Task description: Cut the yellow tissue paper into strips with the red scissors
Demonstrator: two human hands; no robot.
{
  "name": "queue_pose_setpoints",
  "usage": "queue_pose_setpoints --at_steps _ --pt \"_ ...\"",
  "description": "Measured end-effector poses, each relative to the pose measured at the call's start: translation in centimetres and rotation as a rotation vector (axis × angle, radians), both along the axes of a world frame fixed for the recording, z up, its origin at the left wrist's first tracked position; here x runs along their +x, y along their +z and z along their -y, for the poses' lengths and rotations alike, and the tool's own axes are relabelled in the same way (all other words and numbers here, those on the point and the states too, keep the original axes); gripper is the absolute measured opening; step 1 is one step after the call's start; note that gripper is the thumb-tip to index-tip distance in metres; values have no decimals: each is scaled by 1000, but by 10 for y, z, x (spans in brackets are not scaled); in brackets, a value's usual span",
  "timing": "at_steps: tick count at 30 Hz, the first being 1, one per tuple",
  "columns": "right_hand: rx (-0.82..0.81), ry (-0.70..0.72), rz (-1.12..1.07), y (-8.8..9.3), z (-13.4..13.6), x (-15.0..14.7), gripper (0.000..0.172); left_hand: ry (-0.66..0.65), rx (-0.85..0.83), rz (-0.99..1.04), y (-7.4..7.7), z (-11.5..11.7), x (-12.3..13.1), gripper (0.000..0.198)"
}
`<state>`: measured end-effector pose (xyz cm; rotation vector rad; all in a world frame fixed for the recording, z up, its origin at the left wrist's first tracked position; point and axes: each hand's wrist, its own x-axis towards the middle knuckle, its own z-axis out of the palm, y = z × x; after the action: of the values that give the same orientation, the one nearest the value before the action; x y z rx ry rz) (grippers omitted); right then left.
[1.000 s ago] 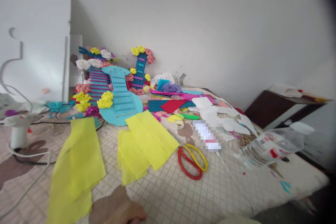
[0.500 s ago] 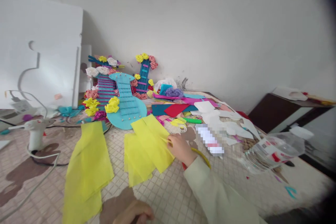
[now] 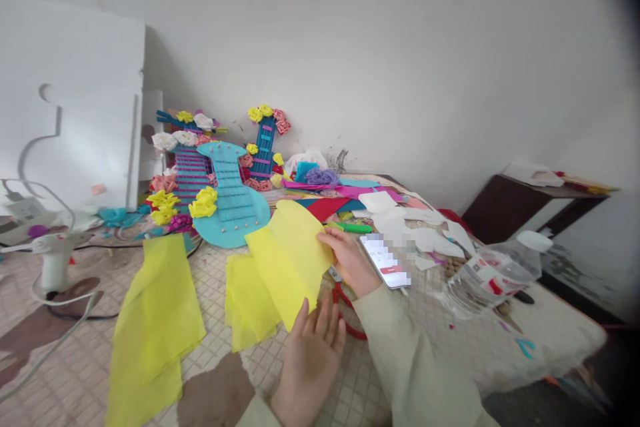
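My right hand [image 3: 350,260] pinches the right edge of a thin yellow paper sheet [image 3: 293,253], which is lifted and curved off the table. Below that sheet's lower corner is my left hand [image 3: 313,360], palm up with its fingers stretched out; whether the fingertips touch the paper I cannot tell. Several more yellow sheets [image 3: 245,313] lie flat just left of the lifted one. Farther left is a pile of longer yellow strips [image 3: 155,333]. Scissors with red handles [image 3: 353,323] lie partly hidden beside my right wrist.
A white glue gun [image 3: 55,260] with its cord stands at the left. Blue guitar-shaped pieces [image 3: 235,193] with paper flowers lean at the back. To the right are a phone [image 3: 385,260], white paper scraps [image 3: 425,233] and a large clear plastic bottle [image 3: 485,280].
My right hand has raised one yellow sheet off the others. My left hand has come up from the bottom edge and opened beneath it. The view has shifted slightly.
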<state>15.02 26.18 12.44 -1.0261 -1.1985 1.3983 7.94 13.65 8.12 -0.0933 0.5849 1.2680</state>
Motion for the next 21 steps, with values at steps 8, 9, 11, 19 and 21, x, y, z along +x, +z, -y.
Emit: queue_pose_setpoints --at_steps 8,9,11,19,21 --pt "1 -9 -183 5 16 12 15 272 166 104 30 -26 21 28" --pt "7 -24 -182 2 17 16 14 301 197 96 32 -28 23 28" --pt "20 -54 -173 -5 20 23 13 334 235 76 34 -31 24 27" --pt "45 -78 -113 -13 27 36 23 292 207 3 42 -33 4 28" --pt "62 -69 -81 -8 27 32 26 288 220 -8 51 -33 -3 29"
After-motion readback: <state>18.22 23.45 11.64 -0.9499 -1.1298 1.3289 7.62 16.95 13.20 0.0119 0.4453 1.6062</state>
